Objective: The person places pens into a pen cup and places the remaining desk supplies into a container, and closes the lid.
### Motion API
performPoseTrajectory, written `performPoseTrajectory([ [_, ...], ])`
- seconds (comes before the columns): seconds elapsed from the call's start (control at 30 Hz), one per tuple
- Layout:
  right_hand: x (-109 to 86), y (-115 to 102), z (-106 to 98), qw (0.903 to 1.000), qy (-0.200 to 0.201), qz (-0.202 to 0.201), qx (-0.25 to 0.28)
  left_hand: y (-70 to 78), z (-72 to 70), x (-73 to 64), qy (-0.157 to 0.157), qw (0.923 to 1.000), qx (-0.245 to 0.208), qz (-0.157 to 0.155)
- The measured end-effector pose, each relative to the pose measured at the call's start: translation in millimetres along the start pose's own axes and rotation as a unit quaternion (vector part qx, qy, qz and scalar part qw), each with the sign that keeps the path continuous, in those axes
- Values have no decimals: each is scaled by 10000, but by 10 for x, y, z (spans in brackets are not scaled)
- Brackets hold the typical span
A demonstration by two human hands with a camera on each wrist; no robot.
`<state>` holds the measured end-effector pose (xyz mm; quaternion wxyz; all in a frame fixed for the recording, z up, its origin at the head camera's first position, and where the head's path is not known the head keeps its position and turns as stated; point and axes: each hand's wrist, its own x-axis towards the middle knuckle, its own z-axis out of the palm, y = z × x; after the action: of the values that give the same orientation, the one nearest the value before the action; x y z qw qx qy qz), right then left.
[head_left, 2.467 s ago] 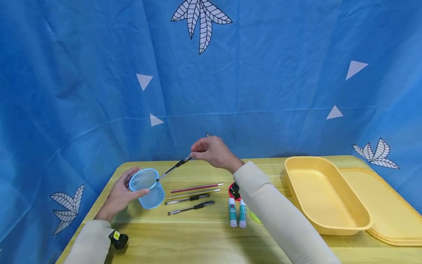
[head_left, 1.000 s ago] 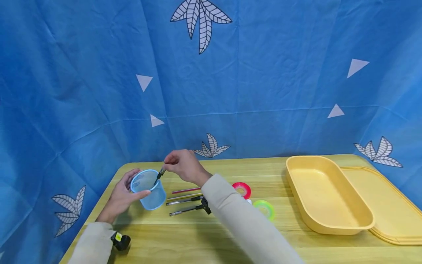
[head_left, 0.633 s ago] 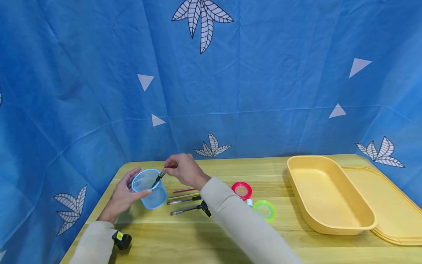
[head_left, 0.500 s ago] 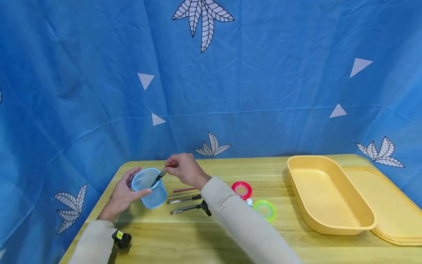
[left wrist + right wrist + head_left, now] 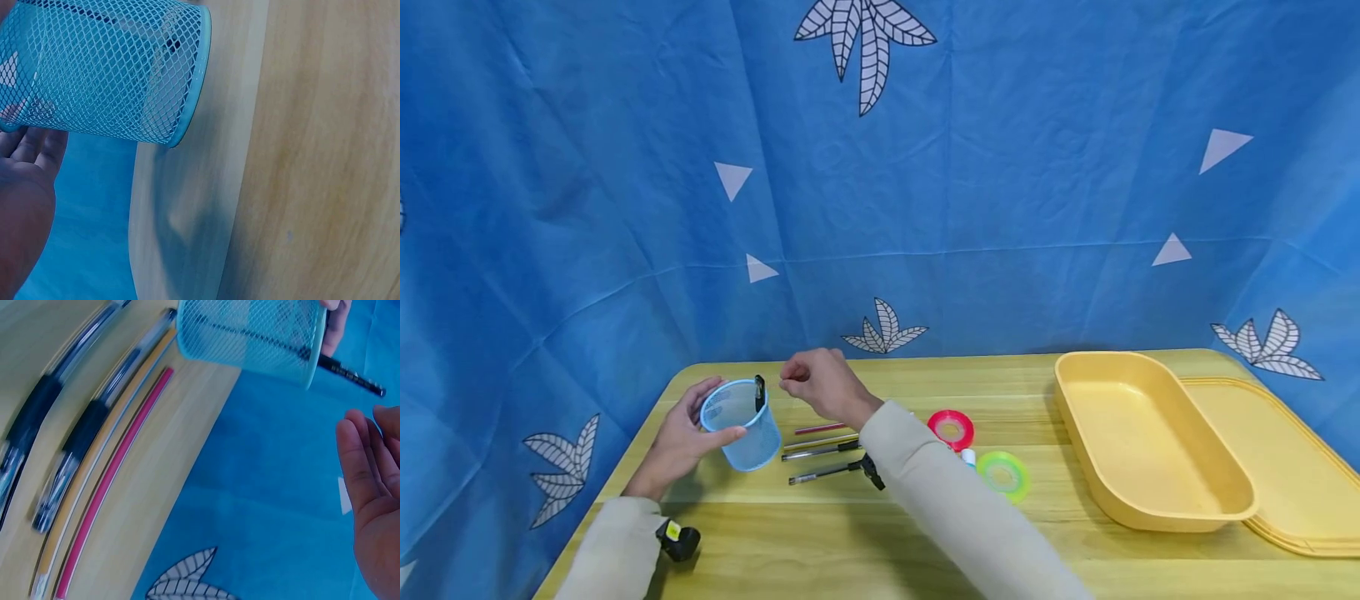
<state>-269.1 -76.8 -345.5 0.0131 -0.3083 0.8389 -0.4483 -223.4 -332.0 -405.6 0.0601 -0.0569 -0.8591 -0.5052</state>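
Note:
My left hand [image 5: 679,437] grips a light blue mesh pen holder [image 5: 752,446] near its rim, with the thumb on the near side. One black gel pen [image 5: 760,393] leans inside, its capped end sticking out over the right rim. Just right of that pen is my right hand [image 5: 827,385], its fingers loosely bent and holding nothing; the right wrist view shows a gap between the fingertips and the pen end. Below lie a red pencil [image 5: 115,481], a yellow pencil [image 5: 106,450] and two more gel pens [image 5: 78,440], side by side on the table.
A red tape roll [image 5: 951,430] and a green tape roll [image 5: 1003,476] lie right of the pens. A glue stick's white cap [image 5: 968,457] peeks out beside my right sleeve. Farther right stand a yellow tray [image 5: 1150,527] and a flat yellow lid [image 5: 1292,467]. Blue cloth hangs behind.
My right hand has carried the gel pen left into the mesh holder and let go of it, then drawn slightly away. The left hand keeps its grip on the holder.

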Motion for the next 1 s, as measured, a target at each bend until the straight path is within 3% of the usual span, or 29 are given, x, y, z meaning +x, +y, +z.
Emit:
performPoseTrajectory([
  [0.2, -90, 143, -150, 9997, -13, 237, 52, -21, -7, 5, -11, 9999, 116, -17],
  [0.43, -230, 339, -353, 9997, -157, 162, -124, -16, -4, 0, -15, 9999, 91, 39],
  [0.63, -371, 489, -503, 9987, -375, 331, -103, -24, -5, 2, -5, 9999, 136, 18],
  [1.0, -603, 710, -622, 9949, -763, 651, -64, -1, -8, -3, -46, 9998, 175, 45],
])
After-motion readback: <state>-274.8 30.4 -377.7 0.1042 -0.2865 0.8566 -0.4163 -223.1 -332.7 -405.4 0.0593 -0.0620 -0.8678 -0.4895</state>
